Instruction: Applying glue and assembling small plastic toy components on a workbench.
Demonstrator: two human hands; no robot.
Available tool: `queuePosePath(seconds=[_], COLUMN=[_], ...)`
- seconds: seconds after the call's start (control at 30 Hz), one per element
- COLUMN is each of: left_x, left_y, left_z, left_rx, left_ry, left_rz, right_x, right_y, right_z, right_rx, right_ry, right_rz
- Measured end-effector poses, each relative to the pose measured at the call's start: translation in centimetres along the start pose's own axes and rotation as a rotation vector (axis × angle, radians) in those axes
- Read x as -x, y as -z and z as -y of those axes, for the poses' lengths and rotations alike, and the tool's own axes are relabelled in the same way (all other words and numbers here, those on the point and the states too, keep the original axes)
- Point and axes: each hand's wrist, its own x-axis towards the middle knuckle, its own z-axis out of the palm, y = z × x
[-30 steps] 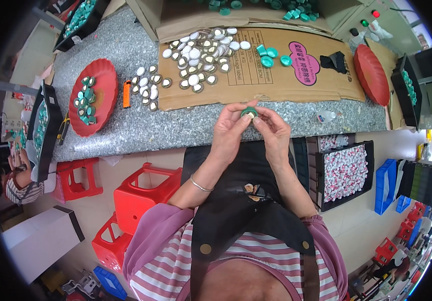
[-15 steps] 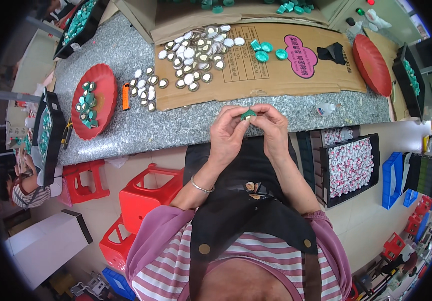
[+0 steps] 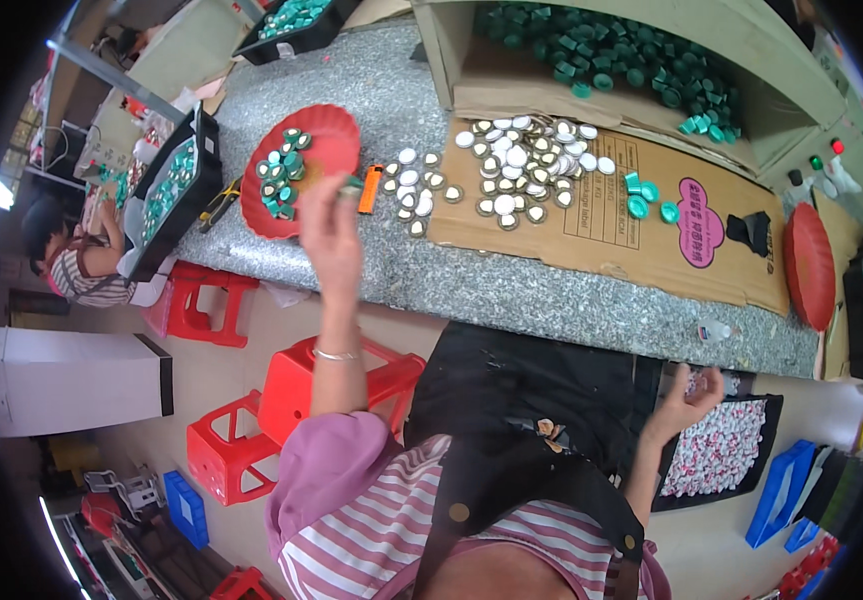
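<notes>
My left hand is raised at the right edge of a red scalloped plate. Its fingertips pinch a small green cap, blurred by motion. In the plate lies a heap of green caps with pale discs in them. Beyond the table's front edge, on the right, my right hand has its fingers apart and holds nothing. Round white-faced discs with dark rims are piled on a flat cardboard sheet; several more lie on the stone tabletop left of it. Several empty green caps rest on the cardboard.
A shelf box full of green caps stands at the back. An orange stick-shaped thing lies beside the plate, pliers on its other side. Another red plate is far right. Red stools stand below; a co-worker sits left.
My hands have parted. The left has carried the green cap leftward to the plate; the right has moved right and down, off the cap, and opened. The view has turned left.
</notes>
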Motion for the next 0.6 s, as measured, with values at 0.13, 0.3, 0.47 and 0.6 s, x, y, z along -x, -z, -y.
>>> queuePosePath(seconds=[0.13, 0.3, 0.47, 0.6], left_x=[-2.9, 0.0, 2.0, 2.8], left_y=[0.2, -10.0, -21.5, -25.4], left_z=[-0.8, -6.3, -10.7, -9.8], left_rx=[-0.464, 0.104, 0.022, -0.079], left_ry=[-0.201, -0.283, -0.420, -0.412], left_rz=[-0.182, 0.458, 0.652, 0.684], right_x=[-4.3, -6.5, -6.6, -5.3], right_y=[-0.3, -3.1, -3.7, -3.5], right_z=[0.7, -0.4, 0.7, 1.9], right_rx=[0.017, -0.026, 0.020, -0.034], right_ry=[0.043, 0.031, 0.033, 0.074], right_rz=[0.042, 0.140, 0.173, 0.181])
